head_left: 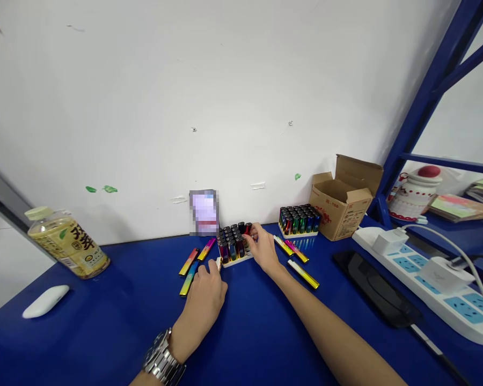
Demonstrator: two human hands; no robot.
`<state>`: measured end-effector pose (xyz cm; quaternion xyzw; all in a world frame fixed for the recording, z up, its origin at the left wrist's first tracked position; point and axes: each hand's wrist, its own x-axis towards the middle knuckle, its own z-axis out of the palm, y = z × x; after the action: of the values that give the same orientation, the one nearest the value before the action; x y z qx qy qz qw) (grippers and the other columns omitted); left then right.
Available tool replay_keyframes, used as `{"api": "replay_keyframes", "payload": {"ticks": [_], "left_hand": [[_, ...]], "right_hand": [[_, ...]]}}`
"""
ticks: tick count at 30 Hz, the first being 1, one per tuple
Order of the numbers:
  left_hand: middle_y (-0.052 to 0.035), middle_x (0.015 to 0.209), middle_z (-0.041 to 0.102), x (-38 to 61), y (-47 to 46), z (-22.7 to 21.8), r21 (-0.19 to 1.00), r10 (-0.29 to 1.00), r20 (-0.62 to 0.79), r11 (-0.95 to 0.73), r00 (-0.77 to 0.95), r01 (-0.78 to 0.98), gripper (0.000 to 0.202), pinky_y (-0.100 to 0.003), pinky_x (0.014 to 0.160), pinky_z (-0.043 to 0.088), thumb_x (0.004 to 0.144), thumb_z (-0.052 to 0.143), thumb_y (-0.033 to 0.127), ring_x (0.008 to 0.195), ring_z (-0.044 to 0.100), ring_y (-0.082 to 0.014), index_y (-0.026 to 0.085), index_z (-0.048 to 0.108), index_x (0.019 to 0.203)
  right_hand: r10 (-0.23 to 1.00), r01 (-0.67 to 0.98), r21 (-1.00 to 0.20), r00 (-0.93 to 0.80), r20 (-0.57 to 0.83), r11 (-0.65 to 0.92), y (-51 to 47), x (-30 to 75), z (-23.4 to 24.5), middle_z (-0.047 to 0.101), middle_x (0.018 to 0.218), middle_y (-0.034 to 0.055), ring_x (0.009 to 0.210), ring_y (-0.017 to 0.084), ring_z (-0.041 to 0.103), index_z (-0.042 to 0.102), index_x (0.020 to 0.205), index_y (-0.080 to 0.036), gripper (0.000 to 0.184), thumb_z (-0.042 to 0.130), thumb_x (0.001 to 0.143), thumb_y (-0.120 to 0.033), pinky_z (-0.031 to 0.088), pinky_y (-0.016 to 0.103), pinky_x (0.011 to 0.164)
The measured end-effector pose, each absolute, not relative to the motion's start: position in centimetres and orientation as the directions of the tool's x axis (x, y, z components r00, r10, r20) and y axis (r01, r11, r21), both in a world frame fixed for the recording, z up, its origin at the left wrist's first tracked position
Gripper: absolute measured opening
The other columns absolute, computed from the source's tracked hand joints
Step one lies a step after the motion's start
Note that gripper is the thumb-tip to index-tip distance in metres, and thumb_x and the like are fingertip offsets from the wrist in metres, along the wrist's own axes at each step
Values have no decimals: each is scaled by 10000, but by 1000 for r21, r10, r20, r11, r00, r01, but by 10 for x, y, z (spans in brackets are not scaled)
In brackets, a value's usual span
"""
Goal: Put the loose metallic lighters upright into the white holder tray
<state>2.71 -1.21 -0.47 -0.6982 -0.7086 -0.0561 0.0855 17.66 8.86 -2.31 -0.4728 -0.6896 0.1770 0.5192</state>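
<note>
Right hand pinches a black-topped red cylinder at a part-filled shallow white tray; left hand beside it, fingers' grip unclear

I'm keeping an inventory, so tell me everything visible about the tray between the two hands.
The pale, plastic-looking tray lies flat on the blue table near the wall. Dark-topped, shiny cylinders stand upright in it in rows; a few places at its front right show bare. The right hand is over that end; whether it touches the tray is unclear.

2 lg. chars, 双萃, on btl label; "15" amid unclear chars on cardbd box
</note>
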Motion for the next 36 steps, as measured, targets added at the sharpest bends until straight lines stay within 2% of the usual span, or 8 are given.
{"api": "replay_keyframes", "payload": {"ticks": [6, 11, 15, 18, 20, 24, 30, 36], "left_hand": [[-149, 843, 529, 26, -10, -7, -63, 961, 276, 6, 12, 998, 221, -332, 606, 469, 821, 372, 66, 696, 539, -227, 54, 582, 891], [-105, 730, 454, 19, -7, 0, -158, 932, 326, -113, 159, 981, 254, -431, 711, 469, 763, 373, 20, 724, 474, -253, 132, 578, 663], [-74, 803, 413, 14, -3, 4, 170, 884, 468, -68, -20, 983, 236, -386, 620, 479, 820, 350, 86, 637, 426, -196, 94, 558, 932], [-73, 866, 406, 16, -3, 7, 409, 816, 561, -128, -138, 904, 296, -376, 662, 501, 856, 343, 135, 700, 460, -195, 88, 479, 1114], [-92, 918, 429, 20, -5, 6, 446, 766, 628, -207, -139, 870, 338, -399, 754, 501, 877, 344, 175, 815, 492, -220, 97, 434, 1192], [-139, 1060, 477, 28, -12, -1, 363, 693, 720, -361, -14, 859, 390, -471, 911, 445, 911, 346, 216, 997, 496, -252, 123, 348, 1290], [-146, 1137, 503, 32, -19, -11, 385, 756, 623, -518, 199, 764, 402, -425, 928, 449, 932, 339, 184, 1057, 532, -220, 167, 302, 1332], [-42, 855, 619, 30, -14, -10, 652, 837, 546, -397, -38, 646, 233, -309, 648, 485, 918, 414, 312, 702, 607, -167, 178, 391, 1107]], "right_hand": [[845, 434, -761, -6, 534, 483, 88, 176, -22, 562, 661, 0, 600, 165, 544, 457, 759, -224, 117, 487, 836, -308, 393, 264, 594], [860, 444, -755, -73, 505, 482, 87, 175, -22, 584, 708, 13, 665, 181, 539, 508, 787, -220, 14, 494, 786, -224, 409, 281, 633], [828, 514, -704, -21, 561, 490, 83, 175, -22, 604, 832, 53, 833, 220, 517, 561, 930, -192, 319, 480, 638, -91, 422, 333, 754], [719, 482, -645, 43, 694, 593, 76, 175, -20, 565, 818, 58, 819, 214, 491, 552, 891, -182, 212, 465, 703, -140, 398, 359, 768], [622, 458, -555, 5, 783, 695, 70, 174, -17, 524, 734, 39, 758, 199, 464, 534, 750, -197, 102, 442, 792, -211, 368, 362, 744], [523, 392, -431, -165, 836, 813, 57, 169, -11, 491, 751, 41, 759, 193, 429, 579, 707, -190, 232, 448, 846, -321, 337, 366, 735], [603, 310, -547, -118, 789, 777, 43, 150, -9, 505, 803, 50, 795, 199, 431, 523, 695, -194, 221, 395, 845, -293, 364, 373, 752], [748, 88, -790, 276, 604, 606, 56, 148, -16, 557, 785, 35, 717, 168, 533, 461, 855, -212, 182, 340, 912, -336, 437, 322, 685]]}}
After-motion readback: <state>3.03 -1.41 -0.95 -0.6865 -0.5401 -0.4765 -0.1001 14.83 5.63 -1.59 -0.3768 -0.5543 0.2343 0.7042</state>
